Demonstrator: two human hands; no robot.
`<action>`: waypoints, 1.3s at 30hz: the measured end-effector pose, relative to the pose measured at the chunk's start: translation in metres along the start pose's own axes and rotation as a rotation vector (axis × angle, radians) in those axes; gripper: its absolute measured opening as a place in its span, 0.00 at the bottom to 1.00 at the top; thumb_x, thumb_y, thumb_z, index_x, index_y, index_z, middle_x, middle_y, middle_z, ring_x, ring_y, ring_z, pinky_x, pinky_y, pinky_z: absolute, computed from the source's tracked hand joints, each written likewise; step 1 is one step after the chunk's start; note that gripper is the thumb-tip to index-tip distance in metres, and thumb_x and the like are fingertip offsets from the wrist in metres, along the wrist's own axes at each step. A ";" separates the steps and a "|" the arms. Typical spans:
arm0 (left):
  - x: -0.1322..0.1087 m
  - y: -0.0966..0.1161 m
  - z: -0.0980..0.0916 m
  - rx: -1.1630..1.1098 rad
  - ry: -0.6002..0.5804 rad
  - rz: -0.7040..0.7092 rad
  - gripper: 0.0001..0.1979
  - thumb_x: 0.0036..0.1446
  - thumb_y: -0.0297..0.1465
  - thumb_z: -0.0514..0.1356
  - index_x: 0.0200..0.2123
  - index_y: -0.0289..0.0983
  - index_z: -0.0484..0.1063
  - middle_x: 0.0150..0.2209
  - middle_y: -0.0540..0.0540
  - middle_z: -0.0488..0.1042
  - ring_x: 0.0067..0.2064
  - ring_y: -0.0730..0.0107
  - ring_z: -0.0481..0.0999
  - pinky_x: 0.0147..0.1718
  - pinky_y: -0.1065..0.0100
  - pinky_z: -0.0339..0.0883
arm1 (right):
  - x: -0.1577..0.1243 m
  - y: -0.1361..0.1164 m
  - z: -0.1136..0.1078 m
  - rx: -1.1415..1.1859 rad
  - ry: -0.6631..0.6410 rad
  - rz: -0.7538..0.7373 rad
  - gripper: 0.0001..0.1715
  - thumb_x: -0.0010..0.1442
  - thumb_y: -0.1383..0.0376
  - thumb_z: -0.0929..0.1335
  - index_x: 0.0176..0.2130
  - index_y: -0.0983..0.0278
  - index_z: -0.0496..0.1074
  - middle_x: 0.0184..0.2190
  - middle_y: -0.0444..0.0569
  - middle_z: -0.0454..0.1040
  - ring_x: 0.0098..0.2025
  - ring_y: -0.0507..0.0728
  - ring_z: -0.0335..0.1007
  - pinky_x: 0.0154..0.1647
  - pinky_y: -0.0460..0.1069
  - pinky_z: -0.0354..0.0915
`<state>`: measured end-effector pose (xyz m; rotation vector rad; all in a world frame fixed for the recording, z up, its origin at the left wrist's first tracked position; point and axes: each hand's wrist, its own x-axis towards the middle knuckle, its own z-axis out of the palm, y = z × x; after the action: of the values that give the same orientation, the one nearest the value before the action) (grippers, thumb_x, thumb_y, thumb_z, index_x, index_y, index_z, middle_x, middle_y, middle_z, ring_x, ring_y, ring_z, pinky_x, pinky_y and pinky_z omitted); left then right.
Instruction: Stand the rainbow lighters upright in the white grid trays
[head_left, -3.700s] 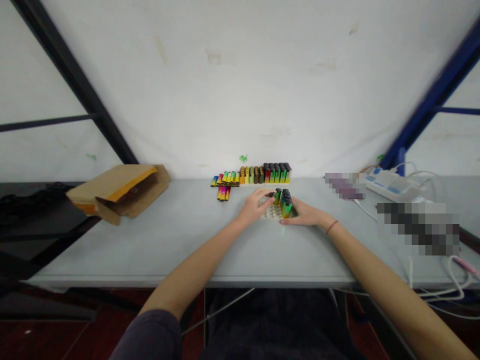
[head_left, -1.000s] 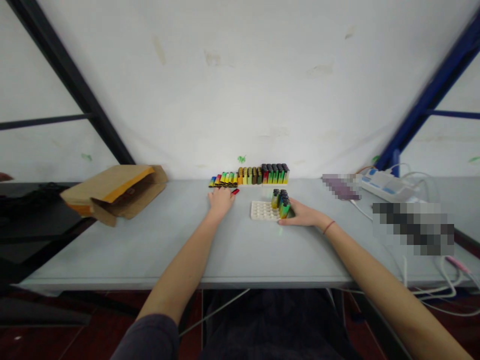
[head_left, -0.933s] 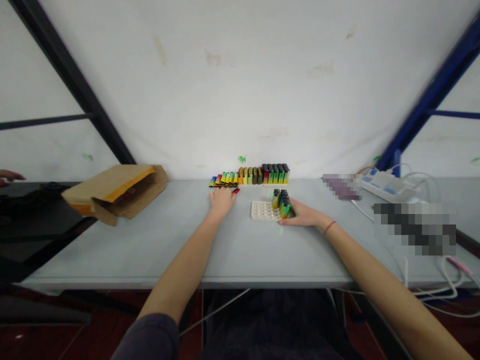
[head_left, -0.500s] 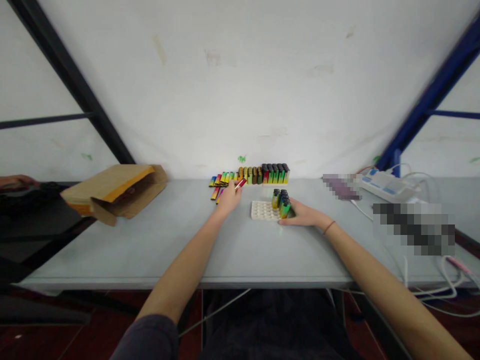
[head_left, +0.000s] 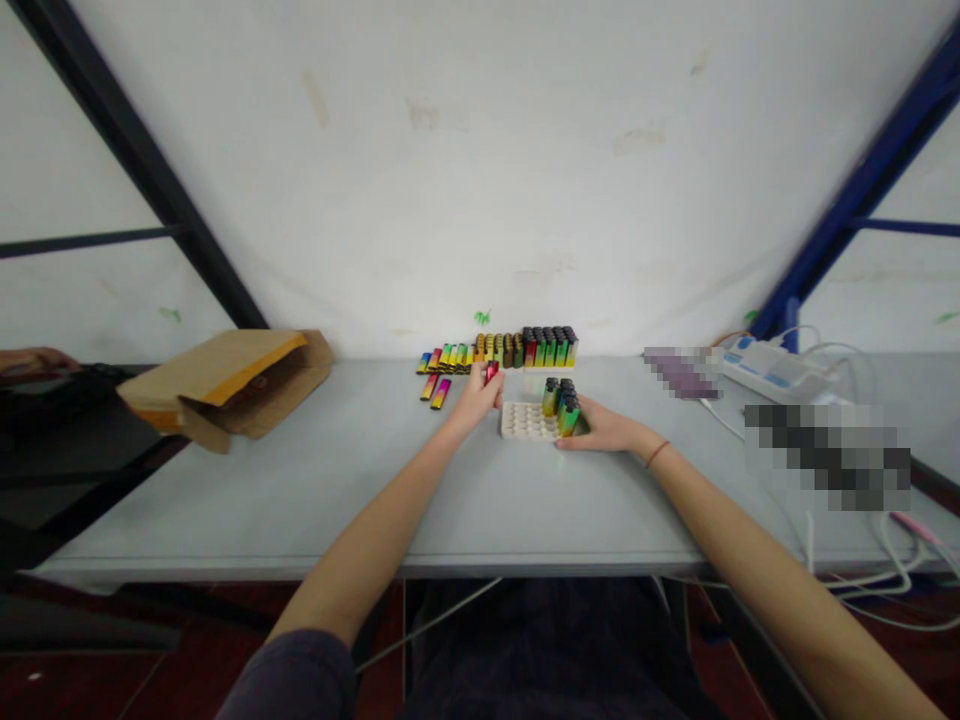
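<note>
My left hand is closed around a red lighter, held tilted upright just left of a white tray with round holes. Several green, yellow and blue lighters with dark tops stand in the tray's right part. My right hand grips the tray's right end, thumb at the front edge and fingers partly hidden behind the standing lighters. Loose lighters in pink, purple and yellow lie left of my left hand, with a row of others behind them.
Against the wall stand a filled tray of dark-topped lighters and a group of yellow-brown ones. An open cardboard box lies at left. A power strip, cables and blurred items occupy the right. Another person's hand shows far left.
My left hand has moved right, toward the tray, and turned the red lighter from slanting sideways to more upright. My right hand and the tray have stayed put.
</note>
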<state>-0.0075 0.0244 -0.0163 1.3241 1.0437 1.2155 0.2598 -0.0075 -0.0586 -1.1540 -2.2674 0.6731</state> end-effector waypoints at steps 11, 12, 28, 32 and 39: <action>-0.007 0.006 0.012 -0.314 -0.063 -0.211 0.30 0.61 0.60 0.54 0.24 0.40 0.59 0.17 0.57 0.57 0.15 0.79 0.56 0.16 0.75 0.50 | 0.000 0.002 -0.001 0.000 -0.015 0.009 0.53 0.53 0.41 0.77 0.66 0.65 0.67 0.65 0.63 0.71 0.68 0.76 0.65 0.73 0.72 0.55; -0.008 0.006 0.011 -0.321 -0.053 -0.218 0.30 0.61 0.60 0.53 0.23 0.40 0.58 0.16 0.57 0.56 0.15 0.80 0.54 0.15 0.75 0.48 | 0.000 0.002 -0.001 -0.002 -0.016 0.009 0.53 0.53 0.41 0.77 0.66 0.65 0.67 0.65 0.63 0.71 0.68 0.76 0.65 0.73 0.72 0.55; -0.009 -0.001 0.012 -0.274 0.114 -0.289 0.22 0.67 0.43 0.45 0.21 0.42 0.52 0.14 0.58 0.48 0.13 0.79 0.42 0.15 0.75 0.40 | 0.000 0.003 0.000 0.000 -0.003 -0.008 0.51 0.53 0.43 0.78 0.66 0.63 0.67 0.65 0.61 0.72 0.66 0.75 0.67 0.73 0.72 0.56; -0.008 -0.002 0.011 -0.292 0.151 -0.269 0.22 0.66 0.46 0.46 0.22 0.42 0.52 0.14 0.58 0.47 0.14 0.79 0.42 0.15 0.75 0.40 | 0.000 0.003 0.000 -0.007 0.000 -0.003 0.50 0.52 0.43 0.78 0.65 0.63 0.68 0.63 0.60 0.73 0.66 0.75 0.68 0.72 0.73 0.57; -0.008 -0.002 0.011 -0.309 0.125 -0.246 0.24 0.65 0.50 0.48 0.22 0.42 0.54 0.14 0.59 0.47 0.14 0.80 0.43 0.15 0.75 0.40 | 0.000 0.002 0.000 -0.010 -0.002 -0.001 0.50 0.52 0.42 0.78 0.64 0.64 0.69 0.63 0.62 0.73 0.64 0.75 0.70 0.71 0.72 0.58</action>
<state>0.0030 0.0151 -0.0187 0.8659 1.0248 1.2256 0.2614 -0.0058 -0.0598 -1.1572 -2.2757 0.6638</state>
